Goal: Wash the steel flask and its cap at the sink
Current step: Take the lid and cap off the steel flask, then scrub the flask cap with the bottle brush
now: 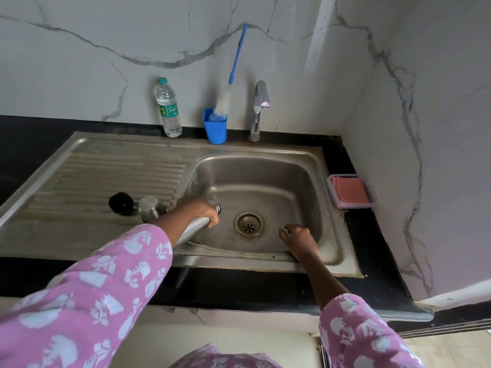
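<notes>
1. Left grip (203,212) — fingers and thumb curled round the neck of the steel flask (194,228), holding it firmly.
2. The flask lies tilted over the left side of the sink basin (265,171), its open mouth towards the drain (249,223) and its body running back under the patterned pink sleeve (127,264).
3. Right grip (297,239) hangs low over the basin, to the right of the drain; fingers loosely curled, holding nothing.
4. Steel cap (150,208) stands on the ribbed drainboard (106,168), just left of the flask. A black stopper (121,203) sits beside the cap.
5. Tap (259,110) stands behind the basin; no water visible from it.
6. On the black counter (26,144) at the back: a plastic water bottle (168,107) and a blue holder (215,127) with a blue-handled bottle brush (237,57) leaning on the wall.
7. Right of the sink — a clear tray (332,192) with a pink pad (350,191) in it.
</notes>
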